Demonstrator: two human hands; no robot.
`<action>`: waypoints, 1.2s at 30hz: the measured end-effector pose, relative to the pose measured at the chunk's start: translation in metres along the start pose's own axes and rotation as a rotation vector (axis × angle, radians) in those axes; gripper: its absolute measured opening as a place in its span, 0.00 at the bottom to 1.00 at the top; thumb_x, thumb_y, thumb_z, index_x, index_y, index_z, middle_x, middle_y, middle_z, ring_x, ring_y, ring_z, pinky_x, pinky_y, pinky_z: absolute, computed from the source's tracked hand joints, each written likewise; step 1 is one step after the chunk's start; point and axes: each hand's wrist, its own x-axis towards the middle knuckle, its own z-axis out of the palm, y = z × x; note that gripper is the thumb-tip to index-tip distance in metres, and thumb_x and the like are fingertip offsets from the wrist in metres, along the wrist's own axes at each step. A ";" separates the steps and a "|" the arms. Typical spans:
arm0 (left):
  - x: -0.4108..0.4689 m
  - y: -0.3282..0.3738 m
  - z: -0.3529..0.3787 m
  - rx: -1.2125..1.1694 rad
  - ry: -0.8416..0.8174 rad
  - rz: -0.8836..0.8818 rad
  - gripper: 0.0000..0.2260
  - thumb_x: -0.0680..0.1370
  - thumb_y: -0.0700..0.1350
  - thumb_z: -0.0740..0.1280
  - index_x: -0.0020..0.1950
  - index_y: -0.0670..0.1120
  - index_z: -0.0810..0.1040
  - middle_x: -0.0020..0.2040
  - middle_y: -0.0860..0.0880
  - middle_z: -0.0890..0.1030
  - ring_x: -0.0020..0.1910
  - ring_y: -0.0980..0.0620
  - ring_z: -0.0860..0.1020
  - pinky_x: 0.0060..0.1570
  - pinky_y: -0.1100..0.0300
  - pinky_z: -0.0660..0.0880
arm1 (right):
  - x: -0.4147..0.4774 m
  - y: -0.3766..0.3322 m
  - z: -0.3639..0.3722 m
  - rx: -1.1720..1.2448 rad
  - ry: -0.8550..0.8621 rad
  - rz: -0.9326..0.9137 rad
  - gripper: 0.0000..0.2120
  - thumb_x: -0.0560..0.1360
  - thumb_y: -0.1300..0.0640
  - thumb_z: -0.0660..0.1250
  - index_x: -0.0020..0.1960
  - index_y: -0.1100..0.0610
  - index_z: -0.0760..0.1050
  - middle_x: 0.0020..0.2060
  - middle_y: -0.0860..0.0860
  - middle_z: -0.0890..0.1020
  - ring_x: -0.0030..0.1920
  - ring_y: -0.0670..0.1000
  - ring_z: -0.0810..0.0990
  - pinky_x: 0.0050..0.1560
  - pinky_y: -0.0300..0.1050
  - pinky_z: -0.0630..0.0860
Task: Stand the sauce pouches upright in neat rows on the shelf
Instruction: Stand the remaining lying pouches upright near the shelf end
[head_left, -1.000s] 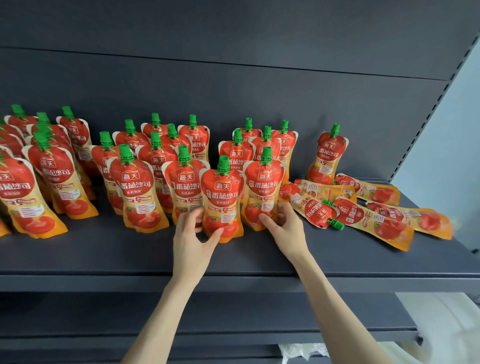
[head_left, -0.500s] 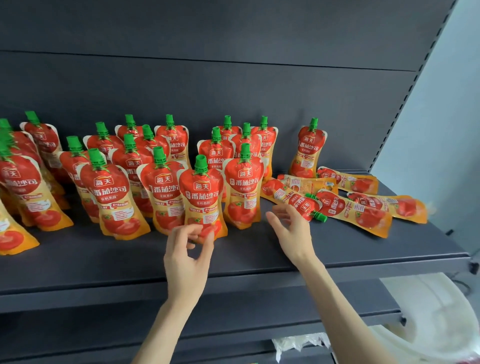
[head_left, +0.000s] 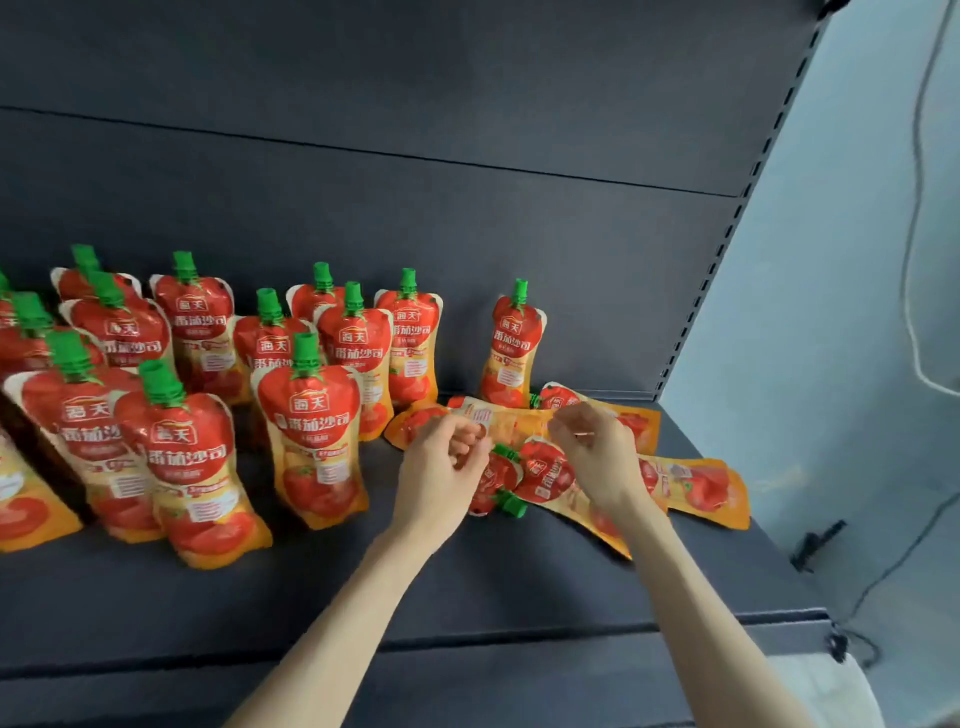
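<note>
Grey metal shelf (head_left: 467, 587) is carrying all the sauce pouches. Standing pouches (head_left: 311, 431), red and orange with green caps, are sitting upright in rows across the left and middle, the front ones nearest the shelf edge.

Lone pouch (head_left: 511, 345) is standing apart to their right, close to the dark back panel (head_left: 363, 208); whether it is leaning on the panel cannot be told.

Flat pouches (head_left: 545, 473) are lying in an overlapping heap on the right part of the shelf. Two green caps are pointing left between the hands, and one orange end is reaching towards the shelf's right side.

Left hand (head_left: 441, 467) is hanging over the left end of the heap, fingers (head_left: 465, 441) curling inward and close together; blur is hiding whether they are pinching a pouch.

Right hand (head_left: 597, 457) is sitting over the middle of the heap, its fingers (head_left: 569, 426) curling down onto or just above a flat pouch; grip cannot be told.

Both forearms are reaching in from below across the shelf's front edge.

Pale wall (head_left: 831, 312) is showing at right
</note>
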 end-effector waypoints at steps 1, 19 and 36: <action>0.010 0.001 0.013 0.011 0.011 -0.023 0.04 0.75 0.44 0.69 0.48 0.47 0.76 0.42 0.51 0.78 0.40 0.58 0.76 0.39 0.68 0.74 | 0.010 0.009 -0.007 -0.015 -0.018 0.001 0.08 0.77 0.57 0.64 0.52 0.59 0.78 0.47 0.52 0.82 0.48 0.52 0.79 0.48 0.46 0.76; 0.123 -0.024 0.097 -0.004 -0.096 -0.407 0.34 0.70 0.47 0.74 0.72 0.48 0.61 0.67 0.47 0.72 0.66 0.48 0.70 0.60 0.57 0.67 | 0.139 0.099 -0.023 -0.363 -0.543 0.081 0.23 0.65 0.45 0.75 0.51 0.60 0.75 0.46 0.55 0.81 0.46 0.56 0.79 0.45 0.51 0.77; 0.130 -0.038 0.111 0.018 -0.031 -0.300 0.22 0.71 0.49 0.73 0.60 0.47 0.71 0.57 0.50 0.78 0.54 0.55 0.76 0.52 0.58 0.74 | 0.164 0.095 -0.027 0.488 -0.199 0.095 0.30 0.68 0.65 0.74 0.66 0.59 0.66 0.53 0.54 0.80 0.52 0.50 0.81 0.54 0.47 0.77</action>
